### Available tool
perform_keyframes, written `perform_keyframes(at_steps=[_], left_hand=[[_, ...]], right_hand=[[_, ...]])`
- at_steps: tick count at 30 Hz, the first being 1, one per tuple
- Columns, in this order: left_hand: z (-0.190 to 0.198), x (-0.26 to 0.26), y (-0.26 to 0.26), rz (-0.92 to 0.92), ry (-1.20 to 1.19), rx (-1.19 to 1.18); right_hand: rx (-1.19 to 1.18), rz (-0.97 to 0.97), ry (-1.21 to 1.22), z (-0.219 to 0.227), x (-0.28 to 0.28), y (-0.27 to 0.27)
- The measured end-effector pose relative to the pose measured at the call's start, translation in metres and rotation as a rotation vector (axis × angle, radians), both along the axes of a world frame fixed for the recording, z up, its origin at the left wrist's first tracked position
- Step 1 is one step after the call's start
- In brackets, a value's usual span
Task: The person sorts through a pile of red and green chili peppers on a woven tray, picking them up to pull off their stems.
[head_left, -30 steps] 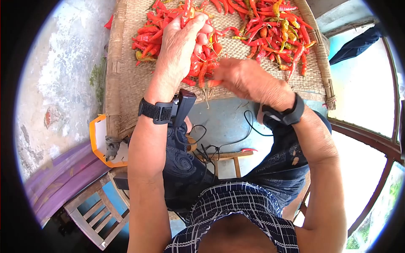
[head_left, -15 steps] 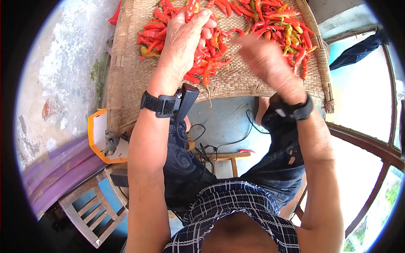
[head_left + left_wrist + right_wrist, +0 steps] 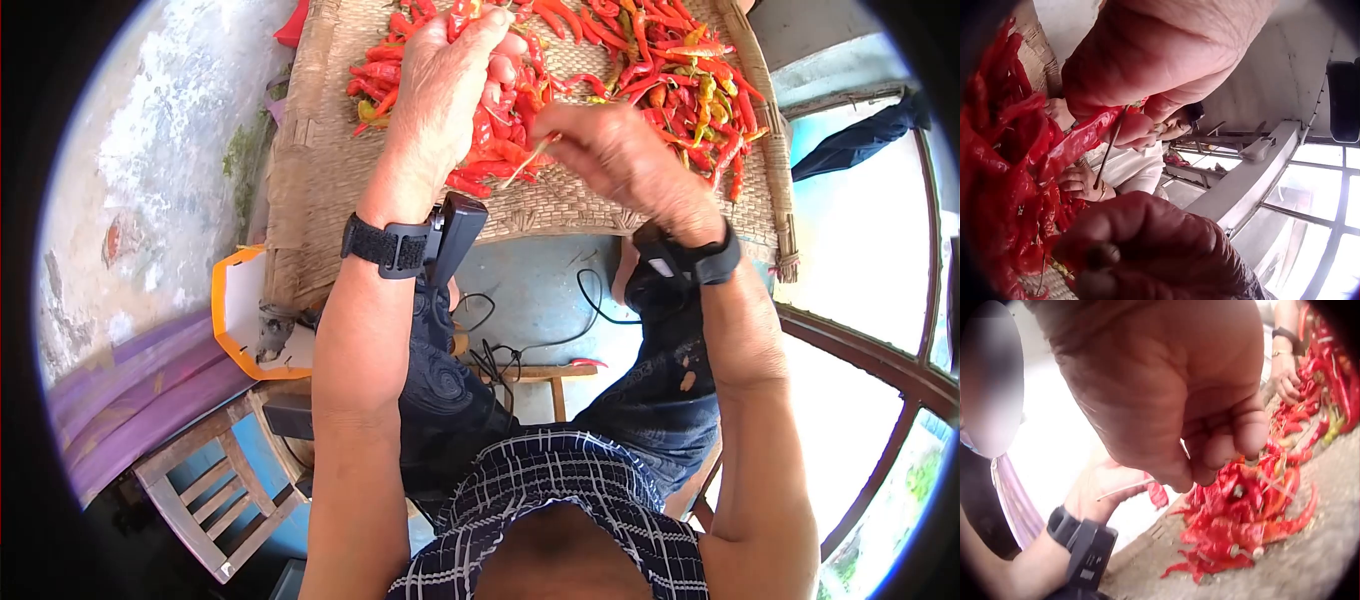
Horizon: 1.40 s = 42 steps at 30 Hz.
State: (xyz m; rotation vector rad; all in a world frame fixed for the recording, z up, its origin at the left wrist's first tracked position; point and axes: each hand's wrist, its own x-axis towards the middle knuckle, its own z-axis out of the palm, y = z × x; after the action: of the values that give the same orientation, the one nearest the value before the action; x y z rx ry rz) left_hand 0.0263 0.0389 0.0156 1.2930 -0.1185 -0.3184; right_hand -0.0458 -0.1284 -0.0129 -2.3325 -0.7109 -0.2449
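Observation:
My left hand point(image 3: 445, 85) grips red chili peppers over the near pile. In the left wrist view, a glossy red chili pepper point(image 3: 1079, 134) shows under its fingers, with a long brown stem point(image 3: 1110, 150) sticking out. My right hand point(image 3: 630, 160) is just right of it, thumb and forefinger pinched together at a pale, thin chili stem point(image 3: 528, 163). What is on the stem's far end is unclear against the pile. Below both hands lies the near pile of red chili peppers point(image 3: 1229, 512), a few orange or yellowish.
A second pile of red and yellow-green chilies point(image 3: 700, 100) lies at the right of the woven tray point(image 3: 310, 190). Another person's hand point(image 3: 1285, 381) is at the chilies across. Below are a wooden stool point(image 3: 540, 373), black cables point(image 3: 495, 360) and an orange-edged box point(image 3: 235, 320).
My right hand swung away to the right, blurred, then came back beside the left, now with a stem at its fingertips. The left hand keeps its grip on the chilies.

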Motion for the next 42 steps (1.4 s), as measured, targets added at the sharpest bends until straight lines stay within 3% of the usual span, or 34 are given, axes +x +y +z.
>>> perform_keyframes(at_steps=[4, 6, 8, 10, 12, 14, 16, 18, 21, 25, 30, 32, 37, 38, 40, 42], left_hand=[[0.004, 0.000, 0.001, 0.071, -0.011, 0.027], [-0.004, 0.002, 0.007, 0.029, -0.051, 0.009], [-0.009, 0.003, 0.008, -0.017, -0.091, -0.007], [-0.011, 0.004, 0.007, -0.024, -0.081, 0.020], [-0.011, 0.004, 0.004, -0.019, -0.085, 0.027], [-0.010, 0.002, 0.001, -0.016, -0.086, 0.036], [-0.008, 0.000, -0.001, -0.016, -0.100, 0.059], [-0.008, -0.001, -0.002, -0.016, -0.097, 0.060], [-0.006, -0.003, -0.002, -0.014, -0.091, 0.053], [-0.006, -0.001, 0.001, -0.011, -0.104, 0.056], [-0.003, 0.001, -0.002, 0.013, -0.020, 0.067], [-0.004, -0.003, -0.001, -0.010, -0.090, 0.050], [-0.005, -0.006, -0.001, -0.045, -0.154, 0.050], [-0.005, -0.006, -0.001, -0.038, -0.155, 0.053], [-0.007, -0.005, -0.001, -0.035, -0.156, 0.055], [-0.010, -0.001, -0.002, -0.020, -0.120, 0.085]], right_hand=[[0.080, -0.393, 0.018, 0.027, 0.001, -0.044], [-0.074, -0.696, -0.127, 0.020, 0.012, -0.079], [-0.128, -0.816, -0.309, 0.031, 0.008, -0.081], [-0.071, -0.814, -0.353, 0.030, 0.010, -0.072], [-0.027, -0.696, -0.140, 0.015, 0.014, -0.057], [-0.008, -0.461, -0.004, -0.003, 0.013, -0.035], [-0.132, -0.379, -0.032, -0.017, 0.013, -0.012], [-0.199, -0.371, -0.056, -0.029, 0.017, -0.003], [-0.227, -0.353, 0.143, -0.030, 0.028, 0.008], [-0.117, -0.320, 0.122, -0.017, 0.029, 0.002], [-0.008, -0.484, 0.056, 0.006, 0.024, -0.032], [0.024, -0.531, 0.000, 0.013, 0.022, -0.049], [-0.071, -0.891, -0.319, 0.014, 0.025, -0.093], [-0.071, -0.893, -0.318, 0.017, 0.024, -0.092], [-0.294, -0.881, -0.597, 0.020, 0.023, -0.085], [-0.134, -0.672, -0.329, 0.002, 0.022, -0.071]])
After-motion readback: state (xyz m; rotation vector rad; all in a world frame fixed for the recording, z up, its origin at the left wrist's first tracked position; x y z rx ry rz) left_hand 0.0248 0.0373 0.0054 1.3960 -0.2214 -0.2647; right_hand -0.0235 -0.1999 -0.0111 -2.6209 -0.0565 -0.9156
